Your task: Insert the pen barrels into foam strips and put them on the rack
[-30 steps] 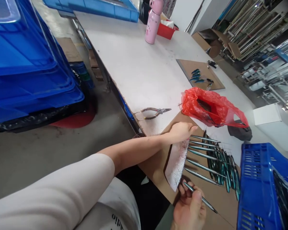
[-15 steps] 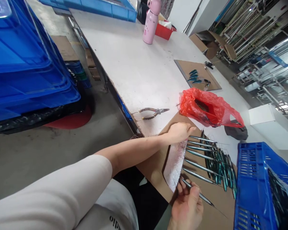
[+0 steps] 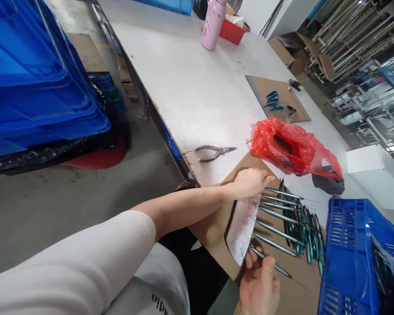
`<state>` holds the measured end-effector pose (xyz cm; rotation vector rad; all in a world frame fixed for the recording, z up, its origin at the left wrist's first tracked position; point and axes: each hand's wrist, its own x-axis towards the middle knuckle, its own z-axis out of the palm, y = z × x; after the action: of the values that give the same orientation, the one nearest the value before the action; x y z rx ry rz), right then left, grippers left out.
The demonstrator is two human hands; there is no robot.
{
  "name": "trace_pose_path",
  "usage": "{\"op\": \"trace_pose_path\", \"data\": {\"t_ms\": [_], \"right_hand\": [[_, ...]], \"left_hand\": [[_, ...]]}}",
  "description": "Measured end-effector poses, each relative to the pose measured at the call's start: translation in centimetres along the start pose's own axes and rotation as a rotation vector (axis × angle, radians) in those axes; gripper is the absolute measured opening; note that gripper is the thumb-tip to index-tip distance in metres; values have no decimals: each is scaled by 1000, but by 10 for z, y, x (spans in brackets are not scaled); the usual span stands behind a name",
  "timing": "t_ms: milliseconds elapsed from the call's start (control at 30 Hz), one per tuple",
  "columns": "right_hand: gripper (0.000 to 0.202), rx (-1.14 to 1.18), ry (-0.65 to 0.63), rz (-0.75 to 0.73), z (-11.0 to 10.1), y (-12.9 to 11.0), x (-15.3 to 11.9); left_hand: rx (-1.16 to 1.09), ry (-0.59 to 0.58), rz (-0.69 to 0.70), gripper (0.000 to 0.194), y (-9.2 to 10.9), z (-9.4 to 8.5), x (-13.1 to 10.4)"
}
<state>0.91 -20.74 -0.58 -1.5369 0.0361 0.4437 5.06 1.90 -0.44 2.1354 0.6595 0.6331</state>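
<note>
My left hand [image 3: 250,183] is closed on the upper end of a pale foam strip [image 3: 244,225] over a brown board [image 3: 213,218]. Several slender, silvery spindle-shaped lures [image 3: 280,214] stick out side by side from the strip's right edge. At the strip's lower end, my right hand [image 3: 261,282] pinches another spindle-shaped lure [image 3: 276,265], with a thin wire at its far tip. Its near end touches or sits close to the strip; I cannot tell if it is fixed there. Beside them lies a pile of dark green-teal lures [image 3: 310,238].
Pliers [image 3: 216,152] lie on the white table [image 3: 184,96] near a red plastic bag [image 3: 265,140]. A blue crate [image 3: 346,258] stands at the right. Further back are a board with blue lures [image 3: 272,103], a pink bottle [image 3: 213,26] and a red box [image 3: 231,33]. Blue bins [image 3: 39,105] are stacked left.
The view has shifted slightly, so things on the table sit a little further right. Both hands keep their holds, and the lure in my right hand stays at the strip's lower end.
</note>
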Motion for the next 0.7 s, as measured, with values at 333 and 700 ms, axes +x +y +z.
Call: {"op": "trace_pose_path", "data": {"t_ms": [333,700], "right_hand": [[37,-48,-98,82,-3,-5,2],[27,37,-63,145,-2,-7,5]], "left_hand": [[-27,-22,-7,47,1,-3,0],[-28,-16,11,45,1,-4,-1]]}}
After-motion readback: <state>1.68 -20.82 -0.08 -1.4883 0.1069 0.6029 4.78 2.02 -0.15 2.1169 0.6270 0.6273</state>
